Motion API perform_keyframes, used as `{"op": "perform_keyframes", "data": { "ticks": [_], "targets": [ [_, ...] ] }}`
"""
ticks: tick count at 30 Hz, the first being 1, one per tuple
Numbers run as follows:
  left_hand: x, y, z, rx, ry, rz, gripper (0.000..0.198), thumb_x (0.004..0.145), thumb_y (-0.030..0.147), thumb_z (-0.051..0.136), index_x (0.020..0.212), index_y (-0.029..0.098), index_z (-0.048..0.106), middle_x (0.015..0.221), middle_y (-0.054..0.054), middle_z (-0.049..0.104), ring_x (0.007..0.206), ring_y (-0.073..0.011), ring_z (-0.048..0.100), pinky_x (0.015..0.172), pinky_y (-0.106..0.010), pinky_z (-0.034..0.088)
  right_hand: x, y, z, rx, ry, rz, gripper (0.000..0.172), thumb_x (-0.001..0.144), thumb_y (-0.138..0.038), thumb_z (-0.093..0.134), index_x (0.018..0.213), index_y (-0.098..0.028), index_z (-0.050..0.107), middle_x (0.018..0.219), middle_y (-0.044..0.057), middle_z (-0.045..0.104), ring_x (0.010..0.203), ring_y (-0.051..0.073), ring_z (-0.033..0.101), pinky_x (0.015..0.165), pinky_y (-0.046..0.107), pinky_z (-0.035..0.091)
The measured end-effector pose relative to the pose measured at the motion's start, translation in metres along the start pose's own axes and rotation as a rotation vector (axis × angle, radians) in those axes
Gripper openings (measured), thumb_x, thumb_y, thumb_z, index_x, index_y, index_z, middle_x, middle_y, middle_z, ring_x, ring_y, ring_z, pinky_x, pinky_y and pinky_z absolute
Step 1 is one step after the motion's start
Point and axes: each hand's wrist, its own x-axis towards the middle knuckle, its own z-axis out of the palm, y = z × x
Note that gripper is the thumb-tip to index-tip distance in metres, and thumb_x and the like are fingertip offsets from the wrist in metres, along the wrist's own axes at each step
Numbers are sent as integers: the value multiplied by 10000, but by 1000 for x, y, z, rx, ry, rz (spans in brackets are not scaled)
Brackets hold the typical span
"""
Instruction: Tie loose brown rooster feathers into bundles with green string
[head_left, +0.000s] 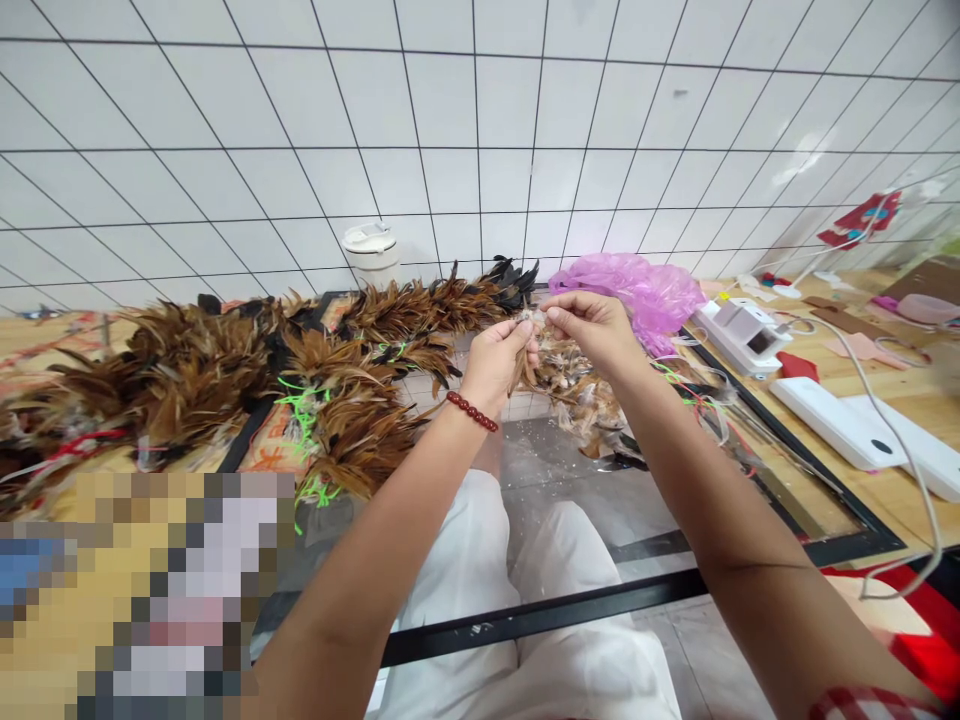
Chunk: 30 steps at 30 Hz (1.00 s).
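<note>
My left hand (495,362), with a dark red bead bracelet at the wrist, is closed on a small tuft of brown feathers (523,375). My right hand (596,328) meets it fingertip to fingertip, thumb and forefinger pinched at the tuft's pale upper end. Whether a thread runs there is too small to make out. Just below the hands lies a loose heap of brown and whitish feathers (574,385). To the left are thick brown feather bundles (360,430) with bright green strings (304,410). A dark-tipped feather strip (435,308) stretches behind.
A black-framed glass panel (540,622) spans above my lap. A lidded white cup (371,255) and a pink plastic bag (630,290) stand by the tiled wall. At right are a white device (739,335), flat white boxes (840,420) and a cable (892,430). The lower left is pixelated.
</note>
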Motion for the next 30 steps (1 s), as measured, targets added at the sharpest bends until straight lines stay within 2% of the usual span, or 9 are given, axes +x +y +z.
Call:
{"op": "perform_keyframes", "data": {
  "ticks": [3,8,17,21,28,30],
  "targets": [
    [-1,1,1,26,8,4,152,831,171,634,699,108,595,529,28,535,437,-50,484,492,-184,428,0,-2,-1,31,-34,59,243,672,-356,766,814,-162,729,727,9,667,556,82,518,549,239,444],
    [-4,4,3,63,24,-6,173,825,165,638,668,116,583,519,22,552,428,-53,490,475,-183,416,-2,-5,0,81,-126,69,271,636,-386,801,753,-154,724,699,13,662,609,98,542,593,247,447],
    [-4,1,4,93,23,-17,152,790,173,675,668,102,621,551,-1,601,447,-59,525,483,-186,425,-5,-9,4,82,-123,56,356,661,-471,774,690,-152,620,602,-31,548,549,74,475,541,224,387],
    [-4,1,2,51,-11,-50,176,790,202,683,669,115,590,549,10,582,445,-63,520,480,-193,427,-4,-7,3,56,-114,34,337,663,-451,784,696,-151,635,630,-24,562,566,74,471,547,222,390],
    [-2,2,-2,2,-134,-110,170,801,177,666,672,116,574,535,23,540,439,-59,494,494,-199,432,-4,-9,-5,241,-214,144,366,664,-424,803,933,-186,730,699,-25,616,565,62,494,563,217,437],
    [-3,2,-2,23,-168,-123,173,803,171,662,665,113,575,532,20,544,433,-61,494,487,-199,428,-5,-11,-7,255,-242,152,362,671,-427,800,932,-183,737,692,-19,630,569,69,518,576,224,459]
  ]
}}
